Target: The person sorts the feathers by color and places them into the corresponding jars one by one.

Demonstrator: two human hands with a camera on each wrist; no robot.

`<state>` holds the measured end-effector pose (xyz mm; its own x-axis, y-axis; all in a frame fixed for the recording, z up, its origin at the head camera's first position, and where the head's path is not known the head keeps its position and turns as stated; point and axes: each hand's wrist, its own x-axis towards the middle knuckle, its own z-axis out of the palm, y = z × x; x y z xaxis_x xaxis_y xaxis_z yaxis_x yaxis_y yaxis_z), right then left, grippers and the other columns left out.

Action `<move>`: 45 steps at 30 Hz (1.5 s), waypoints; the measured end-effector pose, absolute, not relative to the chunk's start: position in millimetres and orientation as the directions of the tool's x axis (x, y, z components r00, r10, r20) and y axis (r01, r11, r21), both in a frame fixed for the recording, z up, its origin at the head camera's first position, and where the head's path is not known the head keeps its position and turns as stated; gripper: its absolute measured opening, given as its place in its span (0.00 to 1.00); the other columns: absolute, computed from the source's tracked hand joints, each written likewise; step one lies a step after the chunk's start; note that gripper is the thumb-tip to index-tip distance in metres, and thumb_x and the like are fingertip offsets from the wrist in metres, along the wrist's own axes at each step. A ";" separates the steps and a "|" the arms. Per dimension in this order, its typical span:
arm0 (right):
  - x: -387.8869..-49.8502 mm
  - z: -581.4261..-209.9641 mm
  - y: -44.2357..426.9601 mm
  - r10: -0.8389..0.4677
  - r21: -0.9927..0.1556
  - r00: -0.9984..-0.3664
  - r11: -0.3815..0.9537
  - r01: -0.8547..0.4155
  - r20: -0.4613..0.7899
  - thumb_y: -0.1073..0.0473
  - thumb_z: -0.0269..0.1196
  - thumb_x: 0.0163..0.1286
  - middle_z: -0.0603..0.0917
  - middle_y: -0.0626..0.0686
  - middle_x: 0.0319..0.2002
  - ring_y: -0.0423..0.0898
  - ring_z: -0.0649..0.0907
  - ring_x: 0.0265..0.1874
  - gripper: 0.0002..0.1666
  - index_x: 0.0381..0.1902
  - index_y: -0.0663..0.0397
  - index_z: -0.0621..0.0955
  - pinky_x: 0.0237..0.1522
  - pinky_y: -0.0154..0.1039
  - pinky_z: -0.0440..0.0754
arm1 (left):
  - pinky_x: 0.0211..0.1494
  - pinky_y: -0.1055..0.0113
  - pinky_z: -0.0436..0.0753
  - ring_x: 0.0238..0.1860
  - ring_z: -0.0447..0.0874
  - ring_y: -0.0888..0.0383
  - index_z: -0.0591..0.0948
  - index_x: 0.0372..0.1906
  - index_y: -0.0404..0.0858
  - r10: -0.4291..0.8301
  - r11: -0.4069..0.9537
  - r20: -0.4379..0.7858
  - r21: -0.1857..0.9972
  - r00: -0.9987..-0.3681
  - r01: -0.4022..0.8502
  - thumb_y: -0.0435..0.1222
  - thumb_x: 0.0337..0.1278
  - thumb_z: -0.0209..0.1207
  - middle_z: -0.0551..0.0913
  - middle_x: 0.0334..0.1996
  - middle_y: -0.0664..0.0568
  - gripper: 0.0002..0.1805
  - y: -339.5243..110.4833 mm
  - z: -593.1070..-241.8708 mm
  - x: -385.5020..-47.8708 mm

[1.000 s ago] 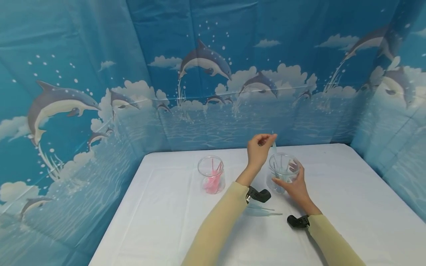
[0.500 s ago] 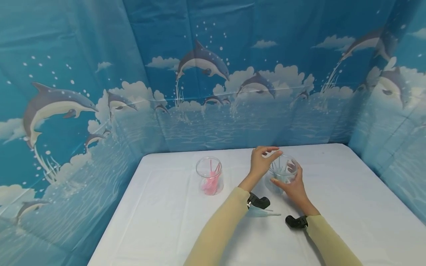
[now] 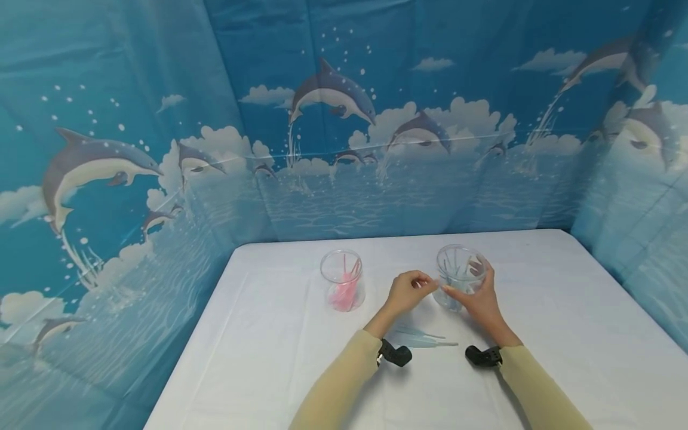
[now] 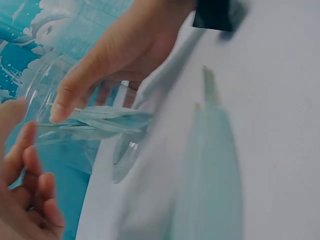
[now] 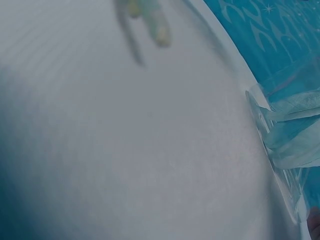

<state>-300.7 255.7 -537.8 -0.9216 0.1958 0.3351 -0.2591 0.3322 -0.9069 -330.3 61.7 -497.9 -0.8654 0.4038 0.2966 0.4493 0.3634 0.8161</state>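
Note:
Around the clear jar (image 3: 446, 303) on the right, my right hand (image 3: 478, 297) curls its thumb and fingers, gripping its side. Several pale blue feather-like pieces (image 4: 102, 122) stand inside, thin stems up. Left of this jar is my left hand (image 3: 411, 291), thumb and fingertips near its wall; its fingers are loosely bent and I see nothing between them in the left wrist view. Loose pale blue pieces (image 3: 421, 342) lie on the table in front of the jar, stems pointing right. The right wrist view catches only the jar's edge and blurred stem ends (image 5: 160, 35).
A second clear jar (image 3: 341, 282) with pink feather-like pieces (image 3: 344, 294) stands to the left. White cloth (image 3: 258, 358) covers the table. Behind it hangs a blue dolphin-print curtain (image 3: 344, 197). A black wrist camera (image 3: 395, 353) sits on my left wrist.
My left hand held a pale blue piece above the right jar, let it go into the jar, then came down to the jar's left side. My right hand keeps gripping the jar.

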 end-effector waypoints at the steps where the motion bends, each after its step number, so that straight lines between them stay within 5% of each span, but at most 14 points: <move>1: -300.5 -537.6 256.3 0.192 -0.906 -0.919 0.327 -0.270 0.343 0.60 0.72 0.55 0.52 0.65 0.69 0.65 0.55 0.66 0.65 0.75 0.44 0.39 0.59 0.68 0.55 | 0.28 0.76 0.71 0.27 0.71 0.69 0.86 0.34 0.44 0.459 0.392 0.259 0.799 -0.850 0.455 0.49 0.56 0.63 0.76 0.24 0.67 0.13 61.2 -500.6 -327.6; 9: -300.4 -539.9 259.1 0.199 -0.905 -0.919 0.335 -0.263 0.340 0.60 0.73 0.55 0.52 0.65 0.69 0.66 0.55 0.66 0.65 0.74 0.44 0.39 0.59 0.68 0.54 | 0.32 0.84 0.68 0.30 0.70 0.78 0.87 0.34 0.56 0.733 0.560 0.051 0.521 -0.678 0.645 0.56 0.44 0.69 0.78 0.28 0.75 0.13 68.5 -508.7 -303.1; 15: -302.8 -540.6 258.5 0.201 -0.909 -0.924 0.336 -0.248 0.326 0.59 0.73 0.55 0.52 0.66 0.69 0.66 0.55 0.66 0.65 0.74 0.45 0.39 0.60 0.68 0.51 | 0.28 0.81 0.63 0.26 0.64 0.72 0.84 0.28 0.60 0.734 0.645 -0.007 0.317 -0.679 0.695 0.60 0.33 0.71 0.73 0.22 0.75 0.15 71.3 -512.7 -290.5; 20: -302.1 -540.4 258.5 0.201 -0.909 -0.926 0.342 -0.238 0.319 0.58 0.72 0.55 0.51 0.66 0.69 0.66 0.54 0.67 0.65 0.74 0.44 0.38 0.60 0.68 0.51 | 0.26 0.79 0.62 0.27 0.64 0.70 0.84 0.24 0.60 0.724 0.663 0.005 0.272 -0.690 0.698 0.59 0.37 0.70 0.71 0.18 0.71 0.11 71.5 -515.6 -288.7; 26: -303.3 -540.9 258.8 0.200 -0.904 -0.925 0.354 -0.239 0.323 0.58 0.73 0.55 0.51 0.65 0.70 0.65 0.54 0.67 0.65 0.74 0.42 0.39 0.60 0.69 0.52 | 0.27 0.80 0.62 0.24 0.64 0.70 0.85 0.23 0.58 0.726 0.652 0.003 0.313 -0.687 0.690 0.56 0.44 0.69 0.71 0.16 0.72 0.10 68.6 -516.0 -290.8; 38: -302.5 -540.4 259.4 0.204 -0.906 -0.925 0.351 -0.237 0.321 0.57 0.72 0.55 0.51 0.65 0.70 0.65 0.53 0.67 0.65 0.74 0.41 0.38 0.61 0.68 0.51 | 0.26 0.80 0.69 0.22 0.68 0.72 0.86 0.26 0.49 0.758 0.531 -0.025 0.603 -0.651 0.595 0.47 0.53 0.66 0.76 0.19 0.71 0.08 57.4 -502.3 -298.6; 45: -302.1 -540.2 258.1 0.192 -0.904 -0.920 0.335 -0.265 0.341 0.61 0.72 0.55 0.52 0.66 0.69 0.65 0.55 0.66 0.65 0.75 0.43 0.39 0.58 0.68 0.55 | 0.27 0.75 0.73 0.27 0.72 0.67 0.85 0.33 0.44 0.696 0.369 0.122 0.785 -0.708 0.498 0.44 0.56 0.65 0.77 0.29 0.65 0.08 54.3 -474.8 -312.3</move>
<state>-302.1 258.1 -540.2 -0.9203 0.1924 0.3407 -0.2648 0.3348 -0.9043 -312.3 54.3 -474.8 -0.7079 0.6957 0.1222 0.4978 0.3686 0.7851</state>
